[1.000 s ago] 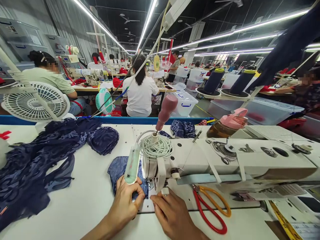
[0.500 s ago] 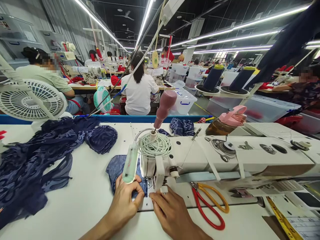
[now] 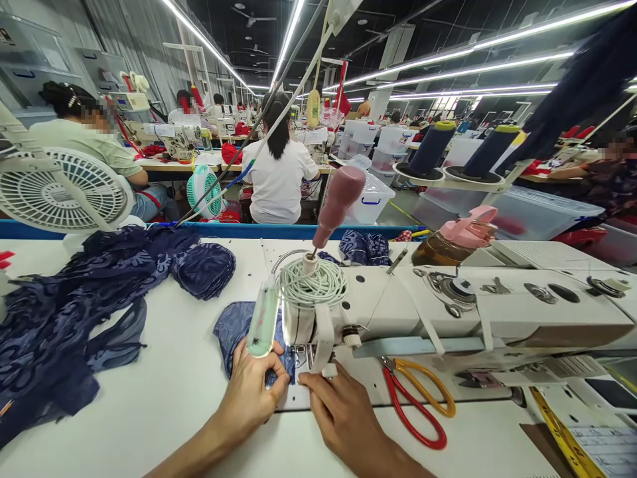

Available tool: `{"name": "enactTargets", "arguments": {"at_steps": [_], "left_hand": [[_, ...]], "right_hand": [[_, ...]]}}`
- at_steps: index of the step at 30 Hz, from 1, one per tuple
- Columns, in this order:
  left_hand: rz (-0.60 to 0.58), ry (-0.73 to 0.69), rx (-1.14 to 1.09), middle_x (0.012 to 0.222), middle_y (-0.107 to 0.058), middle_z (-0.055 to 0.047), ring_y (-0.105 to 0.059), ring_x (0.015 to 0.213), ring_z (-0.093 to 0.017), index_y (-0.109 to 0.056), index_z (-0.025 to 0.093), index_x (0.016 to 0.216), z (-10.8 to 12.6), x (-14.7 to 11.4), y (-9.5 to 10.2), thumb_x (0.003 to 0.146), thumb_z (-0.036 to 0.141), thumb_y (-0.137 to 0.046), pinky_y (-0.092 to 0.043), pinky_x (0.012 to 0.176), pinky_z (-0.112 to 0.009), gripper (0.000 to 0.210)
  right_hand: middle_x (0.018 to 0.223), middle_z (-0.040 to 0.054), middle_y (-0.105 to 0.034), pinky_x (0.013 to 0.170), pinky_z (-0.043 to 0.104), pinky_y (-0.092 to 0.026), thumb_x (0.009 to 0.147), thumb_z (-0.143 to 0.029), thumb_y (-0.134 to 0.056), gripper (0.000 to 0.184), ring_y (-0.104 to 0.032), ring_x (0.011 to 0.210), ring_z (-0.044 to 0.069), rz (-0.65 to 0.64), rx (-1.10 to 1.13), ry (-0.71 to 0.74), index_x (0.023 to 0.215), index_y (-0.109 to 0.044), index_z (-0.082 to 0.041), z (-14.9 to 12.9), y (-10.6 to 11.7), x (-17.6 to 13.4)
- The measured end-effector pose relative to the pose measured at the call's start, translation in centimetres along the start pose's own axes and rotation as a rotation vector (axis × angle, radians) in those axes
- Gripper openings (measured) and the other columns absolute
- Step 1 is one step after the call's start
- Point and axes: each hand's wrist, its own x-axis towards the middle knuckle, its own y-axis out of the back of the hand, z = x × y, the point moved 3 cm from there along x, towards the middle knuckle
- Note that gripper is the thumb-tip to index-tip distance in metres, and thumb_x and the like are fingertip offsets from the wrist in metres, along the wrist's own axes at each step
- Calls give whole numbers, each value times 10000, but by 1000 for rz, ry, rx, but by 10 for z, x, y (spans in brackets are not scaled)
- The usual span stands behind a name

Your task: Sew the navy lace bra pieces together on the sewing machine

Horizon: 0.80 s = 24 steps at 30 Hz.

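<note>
Head view: lower centre of the frame, your left hand (image 3: 256, 385) pinches the blue fabric piece (image 3: 231, 332) beside the presser foot (image 3: 302, 358), seemingly mid-seam; I cannot tell whether your right hand (image 3: 346, 411) grasps anything. Navy fabric (image 3: 54, 325), left, looks unfinished.

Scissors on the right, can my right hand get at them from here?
Likely yes: the scissors lie just to the right of your right hand, and nothing covers their handles. The sewing machine hides most of the blades, but the handles look free.

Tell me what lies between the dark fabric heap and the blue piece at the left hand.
White tabletop, as the head view shows: heap and blue piece lie apart there.
</note>
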Motion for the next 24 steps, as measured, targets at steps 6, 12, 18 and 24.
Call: {"name": "enactTargets", "arguments": {"at_steps": [6, 12, 18, 24], "left_hand": [[-21, -32, 19, 931, -618, -38, -572, 950, -252, -618, 218, 688, -2, 2, 1, 847, 174, -607, -480, 845, -410, 165], [-23, -126, 52, 982, -636, -67, -586, 945, -236, -630, 206, 867, 5, -4, 14, 937, 168, -495, -499, 834, -394, 157], [66, -588, 353, 978, -683, -72, -615, 939, -207, -627, 144, 1085, 24, -19, 17, 945, -15, -347, -360, 1095, -552, 351], [97, -660, 454, 1064, -711, -86, -619, 987, -209, -633, 138, 1163, 13, -26, 10, 1016, 89, -361, -129, 1183, -639, 313]], "right_hand": [[808, 50, -581, 671, 333, -461, 925, -60, -427, 405, -555, 741, 212, -80, -134, 48, 1243, -630, -209, -3, -5, -1], [951, 79, -650, 685, 338, -456, 866, 1, -465, 436, -562, 751, 196, -110, -223, 139, 1257, -609, -128, -11, -7, -1], [875, 65, -641, 668, 331, -475, 889, -1, -457, 403, -570, 734, 196, -131, -224, 163, 1253, -596, -101, -17, -5, 2], [875, 63, -643, 704, 330, -512, 936, -70, -419, 355, -609, 793, 205, -21, -56, 34, 1209, -622, -168, -5, 0, 1]]}}
